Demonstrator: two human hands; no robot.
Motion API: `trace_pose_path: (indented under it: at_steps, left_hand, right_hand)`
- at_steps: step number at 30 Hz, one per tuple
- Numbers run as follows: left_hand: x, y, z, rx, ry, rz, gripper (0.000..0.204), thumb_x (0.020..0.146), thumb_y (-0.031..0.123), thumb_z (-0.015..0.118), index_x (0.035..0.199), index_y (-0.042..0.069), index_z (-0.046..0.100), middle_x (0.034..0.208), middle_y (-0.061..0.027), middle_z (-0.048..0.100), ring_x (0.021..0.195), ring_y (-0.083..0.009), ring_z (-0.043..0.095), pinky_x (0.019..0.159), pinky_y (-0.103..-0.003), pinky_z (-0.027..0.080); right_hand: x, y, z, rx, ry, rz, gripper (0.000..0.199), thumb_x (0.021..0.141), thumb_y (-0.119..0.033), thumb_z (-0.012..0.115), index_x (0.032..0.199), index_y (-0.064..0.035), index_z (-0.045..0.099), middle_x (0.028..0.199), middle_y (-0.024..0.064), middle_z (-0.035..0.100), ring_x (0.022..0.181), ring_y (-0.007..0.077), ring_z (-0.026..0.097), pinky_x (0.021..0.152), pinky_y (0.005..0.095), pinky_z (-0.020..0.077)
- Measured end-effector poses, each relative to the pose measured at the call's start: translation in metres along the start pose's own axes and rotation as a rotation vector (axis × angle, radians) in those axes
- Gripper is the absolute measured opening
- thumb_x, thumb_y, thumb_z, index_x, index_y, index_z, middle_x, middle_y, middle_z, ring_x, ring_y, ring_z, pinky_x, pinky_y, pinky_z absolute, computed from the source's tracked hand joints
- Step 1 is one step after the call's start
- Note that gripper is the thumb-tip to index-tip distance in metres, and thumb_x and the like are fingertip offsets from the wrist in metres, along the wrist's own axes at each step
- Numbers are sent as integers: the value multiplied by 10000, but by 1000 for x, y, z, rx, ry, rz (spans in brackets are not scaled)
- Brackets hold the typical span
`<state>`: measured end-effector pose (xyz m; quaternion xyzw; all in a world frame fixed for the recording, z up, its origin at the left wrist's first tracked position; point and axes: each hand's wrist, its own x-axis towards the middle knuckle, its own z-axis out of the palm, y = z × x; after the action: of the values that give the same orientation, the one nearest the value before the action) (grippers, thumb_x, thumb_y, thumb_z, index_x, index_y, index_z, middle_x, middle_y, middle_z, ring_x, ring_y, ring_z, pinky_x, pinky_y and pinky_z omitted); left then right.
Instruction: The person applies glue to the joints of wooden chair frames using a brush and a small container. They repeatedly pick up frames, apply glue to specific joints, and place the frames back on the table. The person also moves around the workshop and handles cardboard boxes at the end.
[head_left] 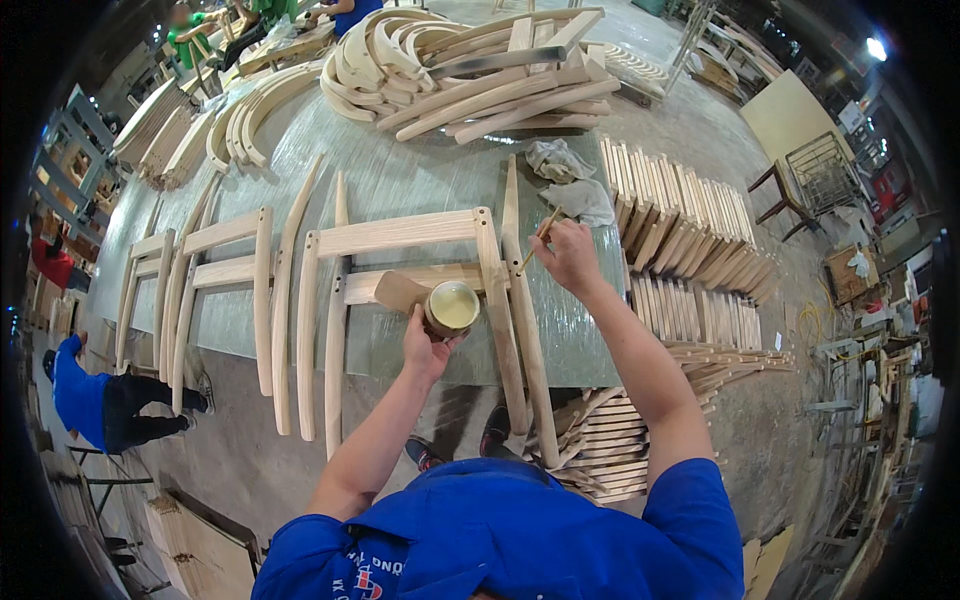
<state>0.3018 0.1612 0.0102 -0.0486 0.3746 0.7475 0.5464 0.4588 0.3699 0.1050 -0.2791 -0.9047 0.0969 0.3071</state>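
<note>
My left hand (425,345) is wrapped round a small can (452,308) of pale yellow, glue-like liquid, held above the lower rail of a wooden chair frame. A flat, round-ended wooden piece (398,292) shows beside the can; whether it is attached I cannot tell. My right hand (568,255) pinches a thin wooden stick (528,261), its lower tip beside a leg (527,330) with small dark holes. Left of that leg, a light wooden frame (400,232) with a top rail stands at the table edge, more dark holes at its corners.
More chair frames (225,232) line the grey table (420,175) to the left. Curved wooden parts (470,80) are heaped at the far side, near crumpled cloths (580,195). Stacked wooden pieces (680,200) stand at the right. A person in blue (85,395) is at the left.
</note>
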Motion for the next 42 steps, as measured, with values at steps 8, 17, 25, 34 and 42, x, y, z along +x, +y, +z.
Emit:
trace_pose_path:
  at_steps: [8,17,25,34,42]
  left_hand:
    - [-15,4,-15,37,13,4,478,975,398,271,1287,53,383,1272,-133,474,1129,-299,510,908,-501,463]
    - [-20,6,-25,39,23,-7,475,977,389,269,1284,43,379,1260,-139,472,1124,-306,509,901,-493,476]
    - [-24,5,-22,48,28,0,473,977,389,264,1279,45,384,1263,-141,474,1123,-307,511,905,-491,469]
    - [-28,6,-26,55,7,-2,464,974,393,274,1241,44,424,1222,-135,514,1095,-298,532,864,-485,489]
    - [-36,9,-32,68,-3,-14,462,977,388,272,1260,48,404,1241,-131,496,1116,-301,517,884,-500,477]
  right_hand:
    - [1,4,10,-39,-40,13,161,812,-262,585,785,-105,568,681,40,578,748,232,553,742,394,373]
    - [6,7,16,-25,-19,35,139,810,-229,611,811,-96,572,695,43,586,745,235,561,709,382,375]
    - [3,17,32,104,-198,192,167,824,-295,583,828,-128,591,721,39,616,772,231,581,728,403,384]
    - [4,11,34,-31,-118,81,141,816,-276,587,840,-138,608,715,27,618,774,218,576,752,409,377]
    - [-2,5,22,-17,-145,152,170,825,-299,573,840,-133,612,707,34,616,768,220,584,739,412,386]
